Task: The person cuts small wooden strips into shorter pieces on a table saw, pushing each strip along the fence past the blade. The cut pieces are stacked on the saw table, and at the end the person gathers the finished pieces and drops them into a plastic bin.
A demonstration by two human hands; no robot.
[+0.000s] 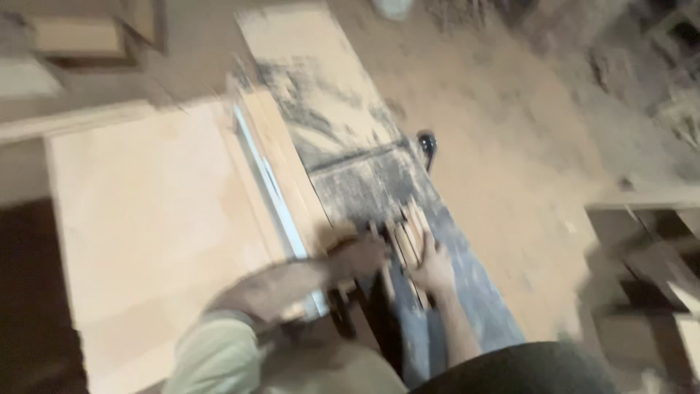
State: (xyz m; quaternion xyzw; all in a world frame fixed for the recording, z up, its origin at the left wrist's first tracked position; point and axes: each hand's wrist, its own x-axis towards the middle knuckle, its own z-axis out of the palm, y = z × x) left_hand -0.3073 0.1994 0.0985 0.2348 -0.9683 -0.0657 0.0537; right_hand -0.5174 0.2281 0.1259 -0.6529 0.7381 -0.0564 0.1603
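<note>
The view is motion-blurred. My right hand [432,268] lies on a small bundle of thin wood strips [408,228] on the dusty grey machine table [364,179], fingers spread over them. Just to its left, my left hand [362,257] is curled at the near end of a stack of long wooden boards [281,157]. These boards stand on edge against a pale metal fence [268,191]. Blur hides whether the left hand's fingers grip anything. A pale green sleeve [219,350] covers my left arm.
A large light plywood sheet [146,219] lies left of the fence. A black knob [426,141] sits at the table's right edge. Sawdust covers the floor [510,168] to the right. Wooden offcuts and frames [649,241] lie at the right edge and more boards [73,36] at top left.
</note>
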